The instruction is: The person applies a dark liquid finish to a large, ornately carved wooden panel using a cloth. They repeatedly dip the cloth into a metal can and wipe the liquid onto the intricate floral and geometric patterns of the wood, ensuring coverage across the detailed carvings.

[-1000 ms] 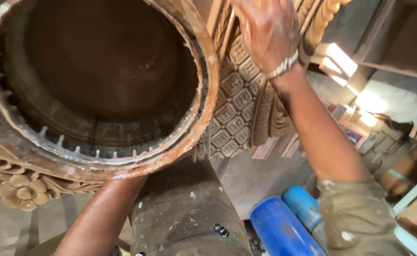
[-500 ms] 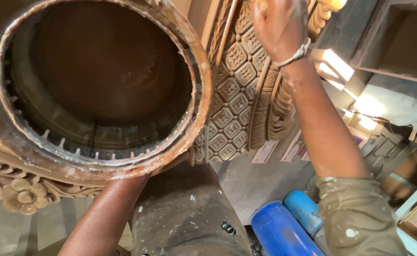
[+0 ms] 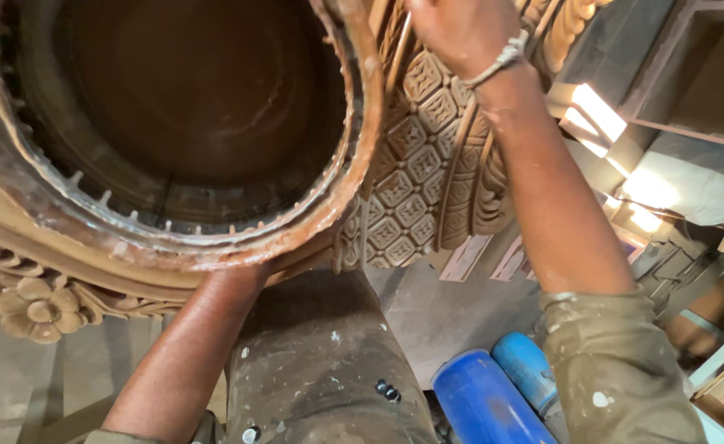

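right hand (image 3: 461,29) braces carved brown moulded panel (image 3: 428,181), finger state unclear | left hand hidden under round ribbed mould ring (image 3: 173,123), steadying it

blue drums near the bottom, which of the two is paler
The smaller blue cylindrical drum, the one lying closer to the person's paint-flecked olive sleeve. It is a lighter sky blue, while the bigger blue drum beside it is a deep royal blue.

Round mould (image 3: 173,123) left of carved panel (image 3: 428,181).

Dim, warm light; glaring sunlit patches at right, wide-angle edge distortion.
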